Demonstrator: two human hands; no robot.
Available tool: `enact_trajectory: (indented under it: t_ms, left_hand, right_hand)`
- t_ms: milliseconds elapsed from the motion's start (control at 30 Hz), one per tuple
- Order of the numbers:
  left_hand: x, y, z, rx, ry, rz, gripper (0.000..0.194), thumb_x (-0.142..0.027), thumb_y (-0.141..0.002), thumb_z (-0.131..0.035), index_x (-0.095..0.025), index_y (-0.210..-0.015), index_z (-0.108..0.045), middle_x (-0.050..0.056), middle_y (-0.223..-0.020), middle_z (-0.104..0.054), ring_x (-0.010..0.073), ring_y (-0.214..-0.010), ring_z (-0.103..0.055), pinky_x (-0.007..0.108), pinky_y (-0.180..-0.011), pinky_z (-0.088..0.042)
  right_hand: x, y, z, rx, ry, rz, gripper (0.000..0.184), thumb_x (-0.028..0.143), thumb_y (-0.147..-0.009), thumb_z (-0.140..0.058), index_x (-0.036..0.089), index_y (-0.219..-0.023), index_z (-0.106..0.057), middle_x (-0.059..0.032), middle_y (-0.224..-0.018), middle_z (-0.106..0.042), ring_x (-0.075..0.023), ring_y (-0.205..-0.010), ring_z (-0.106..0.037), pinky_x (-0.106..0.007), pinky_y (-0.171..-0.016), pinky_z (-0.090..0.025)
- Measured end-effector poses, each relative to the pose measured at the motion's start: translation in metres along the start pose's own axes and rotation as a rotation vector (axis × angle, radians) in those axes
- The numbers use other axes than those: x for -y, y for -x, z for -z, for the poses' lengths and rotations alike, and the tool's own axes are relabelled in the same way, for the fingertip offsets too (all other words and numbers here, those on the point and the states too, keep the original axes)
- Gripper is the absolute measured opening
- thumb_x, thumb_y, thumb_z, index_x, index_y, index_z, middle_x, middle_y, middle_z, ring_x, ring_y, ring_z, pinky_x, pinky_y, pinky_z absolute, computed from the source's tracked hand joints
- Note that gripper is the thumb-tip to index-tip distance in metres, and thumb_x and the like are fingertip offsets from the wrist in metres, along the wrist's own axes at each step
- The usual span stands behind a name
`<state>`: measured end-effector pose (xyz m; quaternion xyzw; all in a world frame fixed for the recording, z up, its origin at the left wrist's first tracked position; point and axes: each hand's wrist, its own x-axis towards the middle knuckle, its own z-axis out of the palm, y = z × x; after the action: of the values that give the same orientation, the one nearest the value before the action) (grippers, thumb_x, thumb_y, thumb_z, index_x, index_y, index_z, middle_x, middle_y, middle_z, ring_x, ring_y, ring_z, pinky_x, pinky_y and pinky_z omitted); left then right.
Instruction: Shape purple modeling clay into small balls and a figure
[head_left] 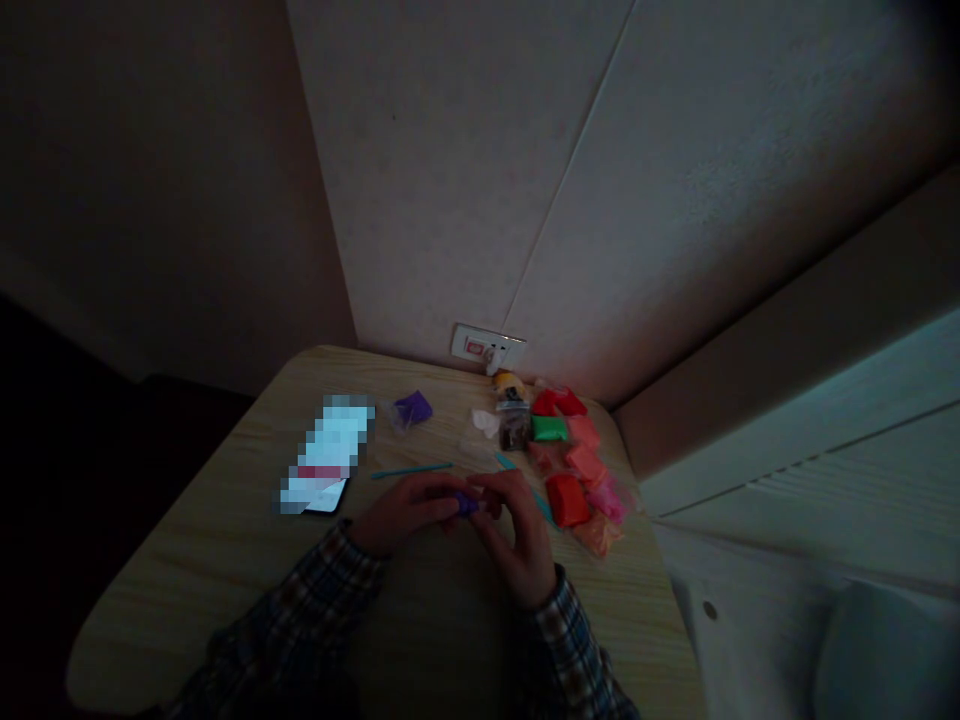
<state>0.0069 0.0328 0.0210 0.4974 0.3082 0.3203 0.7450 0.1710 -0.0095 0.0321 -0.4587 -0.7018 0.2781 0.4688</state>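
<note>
Between my two hands, above the middle of the table, is a small lump of purple modelling clay (466, 503). My left hand (411, 508) is closed on its left side, thumb and fingers against it. From the other side, my right hand (516, 530) pinches at the lump with bent fingers. A thin blue-green modelling tool (411, 471) lies just beyond my left hand. Another blue-green tool (544, 507) is partly hidden behind my right hand. Farther back rests a clear bag with purple clay (413, 408).
A lit phone (326, 460) lies at the left of the wooden table (225, 540). Bags of clay crowd the right: red (568, 500), green (549, 429), pink (606, 498) and others. White clay (485, 423) sits at the back, below a wall socket (487, 346) with a plug.
</note>
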Motion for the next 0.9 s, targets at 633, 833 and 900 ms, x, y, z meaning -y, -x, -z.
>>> enact_trajectory:
  t_ms: [633,833,900]
  left_hand:
    - [0.012,-0.002,0.005,0.112,-0.019,0.028,0.049,-0.051,-0.066,-0.063,-0.014,-0.098,-0.059,-0.001,-0.072,-0.052,0.0062,-0.053,-0.041,0.021,-0.05,-0.032]
    - [0.007,0.0,0.004,0.107,-0.042,0.035,0.051,-0.053,-0.064,-0.064,-0.014,-0.096,-0.058,0.0,-0.074,-0.054,0.0074,-0.056,-0.042,0.021,-0.052,-0.034]
    - [0.006,0.0,0.003,0.114,-0.054,0.018,0.052,-0.053,-0.063,-0.064,-0.014,-0.097,-0.058,0.0,-0.075,-0.054,0.0079,-0.057,-0.043,0.021,-0.053,-0.034]
  right_hand:
    - [0.0,0.003,0.001,0.014,0.098,0.113,0.026,0.028,-0.079,-0.056,0.022,-0.105,-0.054,-0.0083,-0.108,-0.051,-0.023,-0.103,-0.048,-0.04,-0.088,-0.042]
    - [0.002,0.003,0.0,0.013,0.119,0.153,0.029,0.026,-0.08,-0.055,0.022,-0.108,-0.052,-0.0085,-0.106,-0.052,-0.0233,-0.101,-0.049,-0.041,-0.085,-0.043]
    - [0.003,0.003,-0.001,0.015,0.129,0.169,0.029,0.025,-0.08,-0.054,0.021,-0.109,-0.051,-0.0087,-0.106,-0.053,-0.0232,-0.101,-0.049,-0.04,-0.084,-0.044]
